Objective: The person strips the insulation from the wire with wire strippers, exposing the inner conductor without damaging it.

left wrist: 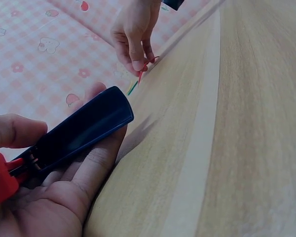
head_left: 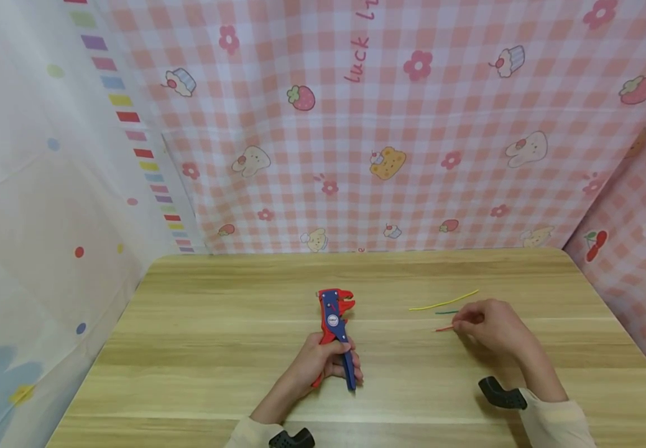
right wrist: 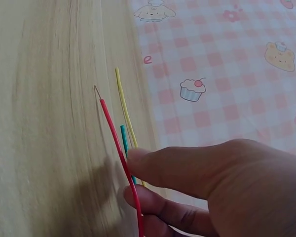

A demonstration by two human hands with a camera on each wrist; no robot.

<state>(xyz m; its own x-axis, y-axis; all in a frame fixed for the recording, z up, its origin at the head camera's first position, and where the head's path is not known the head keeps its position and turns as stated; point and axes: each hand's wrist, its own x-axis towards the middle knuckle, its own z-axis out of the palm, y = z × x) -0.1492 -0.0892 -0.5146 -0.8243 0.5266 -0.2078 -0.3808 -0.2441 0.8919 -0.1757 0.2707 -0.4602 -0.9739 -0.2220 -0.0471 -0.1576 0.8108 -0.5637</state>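
Note:
A red and blue wire stripper is in my left hand, its head pointing away from me and its handles in the palm. In the left wrist view the blue handle lies across the fingers. On the right, my right hand pinches a red wire between thumb and fingertips. Bare copper shows at the wire's far end in the right wrist view. Just beyond the red wire are a green wire, partly hidden by the hand, and a longer yellow wire on the table.
The wooden table reaches back to a pink checked curtain. A white dotted cloth hangs on the left, and another pink cloth on the right. Black camera mounts sit at both wrists.

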